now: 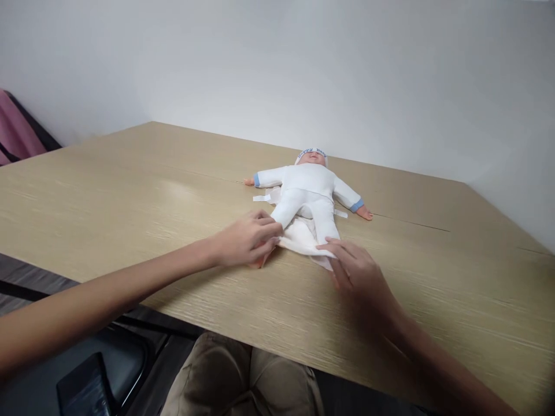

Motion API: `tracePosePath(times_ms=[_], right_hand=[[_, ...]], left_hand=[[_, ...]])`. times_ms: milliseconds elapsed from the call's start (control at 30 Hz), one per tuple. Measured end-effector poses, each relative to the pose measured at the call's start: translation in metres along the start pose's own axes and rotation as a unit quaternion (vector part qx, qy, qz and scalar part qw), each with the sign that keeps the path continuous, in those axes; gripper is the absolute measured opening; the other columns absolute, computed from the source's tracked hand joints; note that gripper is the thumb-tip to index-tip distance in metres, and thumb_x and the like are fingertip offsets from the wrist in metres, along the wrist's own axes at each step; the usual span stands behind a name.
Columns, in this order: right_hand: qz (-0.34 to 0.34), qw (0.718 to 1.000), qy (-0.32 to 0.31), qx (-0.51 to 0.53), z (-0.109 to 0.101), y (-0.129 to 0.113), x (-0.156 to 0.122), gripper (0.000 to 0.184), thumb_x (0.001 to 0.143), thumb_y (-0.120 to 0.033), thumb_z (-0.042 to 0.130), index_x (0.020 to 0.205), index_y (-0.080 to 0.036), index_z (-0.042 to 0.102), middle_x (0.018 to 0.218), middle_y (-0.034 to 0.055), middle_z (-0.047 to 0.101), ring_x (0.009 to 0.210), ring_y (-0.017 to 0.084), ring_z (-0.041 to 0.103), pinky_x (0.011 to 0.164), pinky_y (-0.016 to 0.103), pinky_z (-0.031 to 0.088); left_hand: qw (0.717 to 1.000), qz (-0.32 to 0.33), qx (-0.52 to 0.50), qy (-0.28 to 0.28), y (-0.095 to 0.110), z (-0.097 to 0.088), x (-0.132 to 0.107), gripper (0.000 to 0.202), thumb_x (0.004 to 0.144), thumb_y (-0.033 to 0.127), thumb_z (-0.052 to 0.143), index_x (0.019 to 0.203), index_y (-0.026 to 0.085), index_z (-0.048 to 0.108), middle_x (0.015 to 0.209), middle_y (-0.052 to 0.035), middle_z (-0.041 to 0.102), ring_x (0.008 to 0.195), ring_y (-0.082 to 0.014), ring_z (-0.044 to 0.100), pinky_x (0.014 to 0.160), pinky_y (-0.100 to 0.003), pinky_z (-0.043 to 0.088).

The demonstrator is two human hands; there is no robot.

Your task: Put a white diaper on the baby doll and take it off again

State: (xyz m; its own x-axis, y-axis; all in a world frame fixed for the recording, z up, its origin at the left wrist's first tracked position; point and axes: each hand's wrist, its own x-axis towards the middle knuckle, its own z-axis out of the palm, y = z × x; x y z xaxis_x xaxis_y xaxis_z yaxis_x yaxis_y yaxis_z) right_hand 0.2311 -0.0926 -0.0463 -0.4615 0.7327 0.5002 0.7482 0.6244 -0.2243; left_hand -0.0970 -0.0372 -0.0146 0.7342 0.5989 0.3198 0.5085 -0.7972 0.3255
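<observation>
A baby doll (309,182) in a white suit with blue cuffs lies on its back, head away from me, arms spread. Under its hips and between its legs is an opened white diaper (299,232), its tabs sticking out at both sides. My left hand (255,238) pinches the diaper's near edge at the left, beside the doll's foot. At the right corner of that same edge, my right hand (353,266) grips with bent fingers. The edge is stretched between both hands, slightly raised. My hands partly cover the doll's feet.
The doll lies on a light wooden table (195,190) with a thin seam across it, against a pale wall. Below the near edge are a dark chair (125,358) with a phone (85,387) on it, and my knees. Pink cloth (19,130) hangs at the far left.
</observation>
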Motion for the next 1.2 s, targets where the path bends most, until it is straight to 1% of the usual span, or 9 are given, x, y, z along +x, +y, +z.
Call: tracePosePath(times_ms=[100, 233, 367, 500, 633, 767, 933, 1067, 1200], right_hand=[[0.060, 0.995, 0.039, 0.063, -0.008, 0.015, 0.023, 0.027, 0.115, -0.032, 0.048, 0.105, -0.023, 0.071, 0.097, 0.0077, 0.077, 0.091, 0.026, 0.073, 0.082, 0.039, 0.055], [0.134, 0.978, 0.106, 0.115, -0.013, 0.044, 0.074, 0.033, 0.112, -0.049, 0.051, 0.097, -0.024, 0.069, 0.094, 0.0054, 0.072, 0.089, 0.026, 0.066, 0.087, 0.038, 0.051], [0.332, 0.903, 0.108, 0.251, 0.003, 0.077, 0.137, 0.031, 0.098, -0.054, 0.064, 0.091, -0.024, 0.071, 0.097, 0.0044, 0.077, 0.099, 0.027, 0.067, 0.090, 0.037, 0.051], [0.394, 0.857, 0.099, 0.316, 0.025, 0.096, 0.171, 0.025, 0.089, -0.047, 0.063, 0.084, -0.024, 0.070, 0.086, 0.0054, 0.077, 0.092, 0.029, 0.068, 0.083, 0.039, 0.055], [0.402, 0.839, 0.092, 0.355, 0.029, 0.088, 0.149, 0.023, 0.089, -0.046, 0.066, 0.080, -0.025, 0.072, 0.082, 0.0069, 0.077, 0.098, 0.033, 0.071, 0.083, 0.041, 0.058], [0.396, 0.834, 0.071, 0.378, 0.019, 0.066, 0.113, 0.027, 0.090, -0.051, 0.070, 0.087, -0.025, 0.077, 0.096, 0.0063, 0.081, 0.105, 0.032, 0.072, 0.090, 0.039, 0.059], [0.339, 0.868, 0.020, 0.362, 0.009, 0.058, 0.091, 0.045, 0.092, -0.070, 0.074, 0.096, -0.025, 0.073, 0.100, 0.0037, 0.079, 0.096, 0.026, 0.071, 0.087, 0.036, 0.058], [0.315, 0.890, 0.112, 0.311, 0.010, 0.070, 0.069, 0.052, 0.096, -0.075, 0.070, 0.115, -0.026, 0.069, 0.108, 0.0070, 0.079, 0.094, 0.025, 0.073, 0.082, 0.037, 0.059], [0.296, 0.934, 0.096, 0.177, 0.007, 0.081, 0.031, 0.049, 0.102, -0.069, 0.064, 0.118, -0.023, 0.070, 0.097, 0.0072, 0.077, 0.081, 0.024, 0.070, 0.076, 0.039, 0.056]], left_hand=[[0.991, -0.072, -0.095, 0.055, -0.003, -0.017, 0.022, 0.029, 0.113, 0.046, 0.048, 0.114, 0.022, 0.065, 0.107, -0.0050, 0.076, 0.097, -0.0234, 0.068, 0.088, -0.037, 0.053], [0.971, -0.105, -0.173, 0.129, -0.026, -0.030, 0.076, 0.024, 0.108, 0.044, 0.054, 0.111, 0.022, 0.063, 0.108, -0.0039, 0.074, 0.099, -0.0220, 0.066, 0.090, -0.033, 0.051], [0.926, -0.193, -0.288, 0.151, -0.065, -0.022, 0.139, 0.011, 0.101, 0.033, 0.059, 0.103, 0.023, 0.058, 0.091, -0.0012, 0.067, 0.088, -0.0210, 0.061, 0.083, -0.032, 0.046], [0.901, -0.248, -0.324, 0.145, -0.092, -0.001, 0.168, 0.011, 0.096, 0.030, 0.060, 0.091, 0.022, 0.053, 0.078, -0.0004, 0.059, 0.075, -0.0198, 0.054, 0.074, -0.031, 0.042], [0.893, -0.239, -0.358, 0.131, -0.092, 0.013, 0.148, 0.019, 0.098, 0.038, 0.062, 0.091, 0.022, 0.054, 0.080, 0.0004, 0.057, 0.074, -0.0179, 0.052, 0.070, -0.029, 0.041], [0.882, -0.220, -0.405, 0.097, -0.079, 0.019, 0.108, 0.034, 0.099, 0.053, 0.067, 0.092, 0.021, 0.058, 0.083, 0.0001, 0.057, 0.073, -0.0164, 0.052, 0.068, -0.027, 0.042], [0.850, -0.257, -0.454, 0.072, -0.070, 0.015, 0.086, 0.043, 0.100, 0.063, 0.067, 0.093, 0.021, 0.063, 0.084, -0.0008, 0.062, 0.073, -0.0158, 0.055, 0.066, -0.027, 0.042], [0.887, -0.290, -0.340, 0.120, -0.064, 0.001, 0.090, 0.027, 0.106, 0.045, 0.059, 0.113, 0.022, 0.070, 0.106, -0.0052, 0.074, 0.093, -0.0204, 0.066, 0.080, -0.030, 0.052], [0.948, -0.182, -0.189, 0.178, -0.039, -0.011, 0.095, 0.024, 0.110, 0.035, 0.052, 0.122, 0.021, 0.067, 0.128, -0.0089, 0.075, 0.113, -0.0237, 0.068, 0.100, -0.039, 0.053]])
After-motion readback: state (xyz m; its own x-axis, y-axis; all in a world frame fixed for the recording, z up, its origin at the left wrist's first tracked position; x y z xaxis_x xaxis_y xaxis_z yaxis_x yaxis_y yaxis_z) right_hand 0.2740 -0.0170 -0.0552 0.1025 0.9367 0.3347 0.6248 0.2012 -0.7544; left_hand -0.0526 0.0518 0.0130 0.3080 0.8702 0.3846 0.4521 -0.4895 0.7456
